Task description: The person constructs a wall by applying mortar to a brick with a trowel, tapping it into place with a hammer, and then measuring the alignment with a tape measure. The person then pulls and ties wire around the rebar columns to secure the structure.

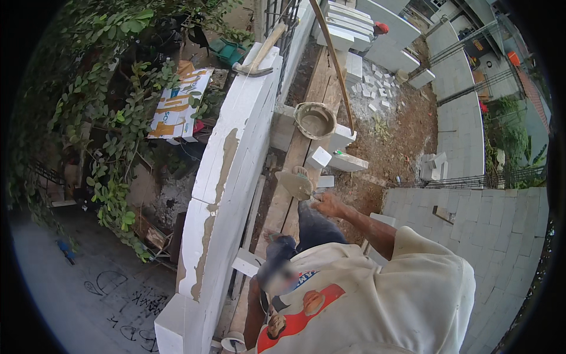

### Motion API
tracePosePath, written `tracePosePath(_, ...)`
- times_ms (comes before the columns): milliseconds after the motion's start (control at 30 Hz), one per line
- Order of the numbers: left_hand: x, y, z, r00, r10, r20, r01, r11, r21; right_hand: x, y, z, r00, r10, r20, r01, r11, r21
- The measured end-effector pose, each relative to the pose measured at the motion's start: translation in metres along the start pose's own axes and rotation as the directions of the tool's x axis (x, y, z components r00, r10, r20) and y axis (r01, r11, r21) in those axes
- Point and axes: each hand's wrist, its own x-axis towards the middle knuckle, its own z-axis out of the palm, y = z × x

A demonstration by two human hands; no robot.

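My right hand point(328, 204) is closed round the handle of a trowel point(295, 184), its broad, mortar-grey blade above the plank walkway. Of my left arm only a stretch shows beside my shirt at the lower edge; the hand is out of sight. To the left runs a wall of white lightweight blocks point(207, 171), with a strip of grey mortar point(206, 251) smeared along its top. Beyond the trowel, a round bucket point(315, 120) with grey mortar inside stands on the planks. A claw hammer point(263, 54) with a wooden handle lies across the wall's far end.
Wooden planks point(277, 215) form the walkway along the wall. Loose white blocks point(319, 157) and a leaning wooden pole point(336, 65) are near the bucket. Leafy branches point(127, 200) hang beyond the wall on the left. Block walls point(471, 236) and bare soil lie to the right.
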Motion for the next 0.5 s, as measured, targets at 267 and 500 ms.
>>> tracePosePath(267, 0.070, 0.202, 0.080, 0.836, -0.504, 0.216, 0.475, 0.863, 0.173, 0.180, 0.148, -0.158, 0.921, 0.243, -0.303, -0.317, 0.922, -0.222)
tracePosePath(500, 0.156, 0.219, 0.170, 0.740, -0.623, 0.253, 0.449, 0.738, 0.504, 0.400, 0.270, -0.269, 0.745, 0.350, -0.568, -0.507, 0.850, -0.141)
